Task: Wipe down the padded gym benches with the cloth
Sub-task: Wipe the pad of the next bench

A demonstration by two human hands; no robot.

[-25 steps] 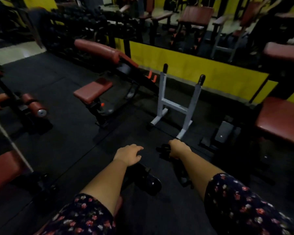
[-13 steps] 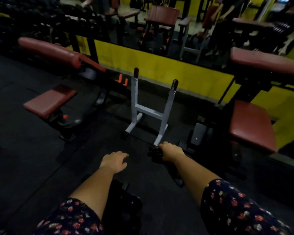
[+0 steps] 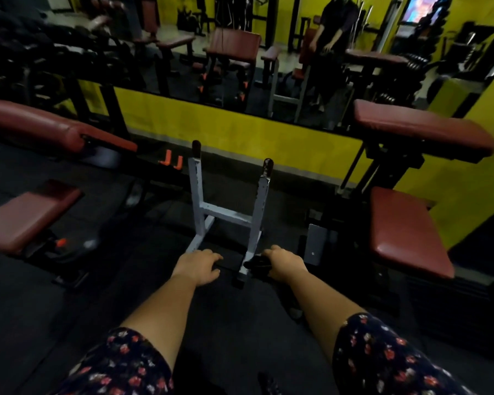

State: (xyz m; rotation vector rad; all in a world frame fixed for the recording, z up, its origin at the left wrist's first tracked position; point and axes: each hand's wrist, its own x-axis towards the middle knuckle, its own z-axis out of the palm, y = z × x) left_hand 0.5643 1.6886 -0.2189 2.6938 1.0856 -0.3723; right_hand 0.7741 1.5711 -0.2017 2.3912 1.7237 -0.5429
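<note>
My right hand (image 3: 284, 262) grips a dark cloth (image 3: 255, 265) that hangs in front of me over the black floor. My left hand (image 3: 198, 265) is held out beside it, fingers loosely curled, holding nothing. On the right stands a bench with a dark red padded seat (image 3: 405, 232) and a red pad above it (image 3: 419, 128). To the left is another bench with a red seat pad (image 3: 26, 218) and a long red back pad (image 3: 40, 125). Both hands are well short of every pad.
A white metal bar stand (image 3: 228, 212) stands straight ahead, just beyond my hands. A low yellow wall (image 3: 240, 138) with a mirror above it runs behind. Dumbbell racks (image 3: 26, 61) fill the far left. In the mirror a person (image 3: 334, 32) shows.
The view has swung right and come closer to the white stand. The right bench now fills more of the frame. Both hands keep their pose, the right still gripping the cloth.
</note>
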